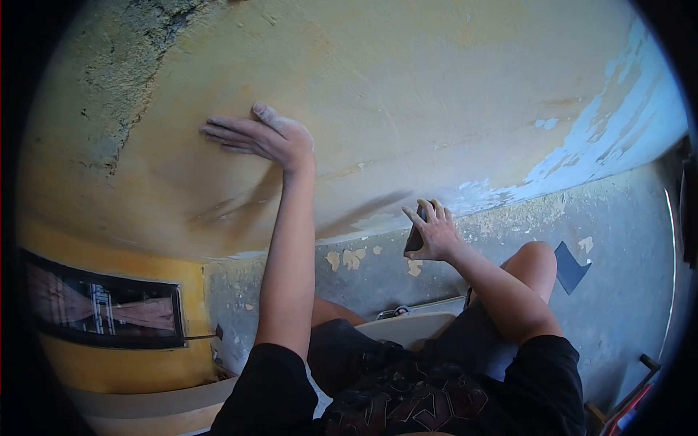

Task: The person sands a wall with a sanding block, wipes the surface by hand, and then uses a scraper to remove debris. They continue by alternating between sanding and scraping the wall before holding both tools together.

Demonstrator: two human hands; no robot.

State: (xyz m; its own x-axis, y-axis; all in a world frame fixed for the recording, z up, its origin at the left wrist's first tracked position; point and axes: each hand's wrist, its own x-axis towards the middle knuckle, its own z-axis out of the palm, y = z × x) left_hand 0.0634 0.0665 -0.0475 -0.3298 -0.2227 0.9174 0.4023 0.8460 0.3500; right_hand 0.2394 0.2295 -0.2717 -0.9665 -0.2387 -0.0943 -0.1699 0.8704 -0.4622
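My left hand [263,138] lies flat against a yellow, worn wall [407,94], fingers together and pointing left. My right hand [435,231] is lower and to the right, close to the base of the wall, shut on a small dark flat tool [414,238] whose shape I cannot make out. Peeled patches show on the wall near that hand. My knees and dark shorts fill the bottom of the view.
A grey concrete floor [618,291] runs along the wall's foot, with paint flakes [354,257] and a dark blue scrap [570,267] on it. A pale board or seat [407,327] lies under my legs. A dark framed opening [102,309] sits at left.
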